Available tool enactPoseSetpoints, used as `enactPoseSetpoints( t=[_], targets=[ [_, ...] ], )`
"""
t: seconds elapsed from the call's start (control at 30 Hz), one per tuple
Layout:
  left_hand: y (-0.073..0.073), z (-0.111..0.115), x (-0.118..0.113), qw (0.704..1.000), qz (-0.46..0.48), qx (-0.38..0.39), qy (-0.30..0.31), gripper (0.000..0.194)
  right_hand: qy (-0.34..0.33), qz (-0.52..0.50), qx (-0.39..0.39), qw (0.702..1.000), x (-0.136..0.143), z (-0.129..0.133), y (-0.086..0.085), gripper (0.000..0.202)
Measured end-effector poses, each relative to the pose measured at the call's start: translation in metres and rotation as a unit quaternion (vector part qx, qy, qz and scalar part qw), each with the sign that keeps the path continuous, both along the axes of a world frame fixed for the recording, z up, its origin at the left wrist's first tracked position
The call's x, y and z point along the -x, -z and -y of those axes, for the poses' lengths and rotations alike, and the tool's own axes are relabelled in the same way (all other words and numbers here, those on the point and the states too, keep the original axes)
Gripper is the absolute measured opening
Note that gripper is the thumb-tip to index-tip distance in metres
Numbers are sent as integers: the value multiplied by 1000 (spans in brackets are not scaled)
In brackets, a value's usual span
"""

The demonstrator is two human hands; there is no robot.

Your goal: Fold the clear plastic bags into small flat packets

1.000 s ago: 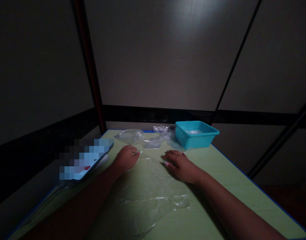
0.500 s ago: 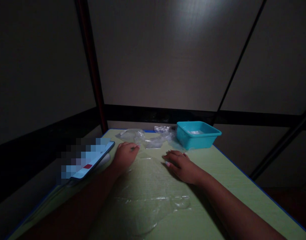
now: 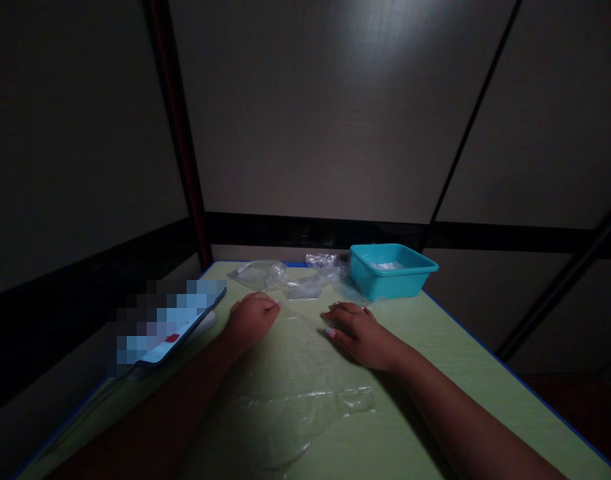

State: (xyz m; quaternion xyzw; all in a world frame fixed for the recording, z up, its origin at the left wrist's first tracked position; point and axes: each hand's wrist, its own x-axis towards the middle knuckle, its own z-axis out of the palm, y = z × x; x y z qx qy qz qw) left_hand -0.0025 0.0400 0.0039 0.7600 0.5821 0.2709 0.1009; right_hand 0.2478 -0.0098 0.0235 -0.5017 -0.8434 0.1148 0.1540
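Note:
A clear plastic bag lies spread flat on the light green table, with a shiny crease across its lower part. At its upper left corner is my left hand, fingers curled and thumb pressed in, closed on the bag's edge. My right hand rests palm down by the bag's upper right side, its fingers stretched out and slightly apart, holding nothing. Whether its fingertips touch the film is hard to see.
More crumpled clear plastic lies along the table's far edge. A turquoise basin with something whitish inside stands at the back right. A phone leans at the left, its screen partly blurred. Dark panelled walls close off the back and left.
My left hand's fingers have curled in more at the bag's upper edge. My right hand has barely moved. The whole view has shifted slightly.

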Motion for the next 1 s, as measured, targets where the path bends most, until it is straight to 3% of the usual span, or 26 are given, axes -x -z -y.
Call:
enactPoseSetpoints(
  t=[0.13, 0.4, 0.63, 0.83, 1.0],
  targets=[
    [0, 0, -4, 997, 76, -16, 28, 41, 0, -5, 1, 1000, 0, 0, 0, 42],
    [-18, 12, -10, 951, 301, 48, -50, 43, -6, -4, -1, 1000, -1, 0, 0, 42],
    [-18, 15, -13, 959, 275, 60, -43, 56, -11, 0, -3, 1000, -1, -2, 2, 41],
    [-17, 17, -18, 937, 341, 79, -5, 47, -9, 1, -9, 1000, -1, -2, 3, 42],
    [-16, 15, -15, 955, 292, 47, 9, 37, -12, 2, -3, 1000, 0, 0, -1, 42]
  ],
)
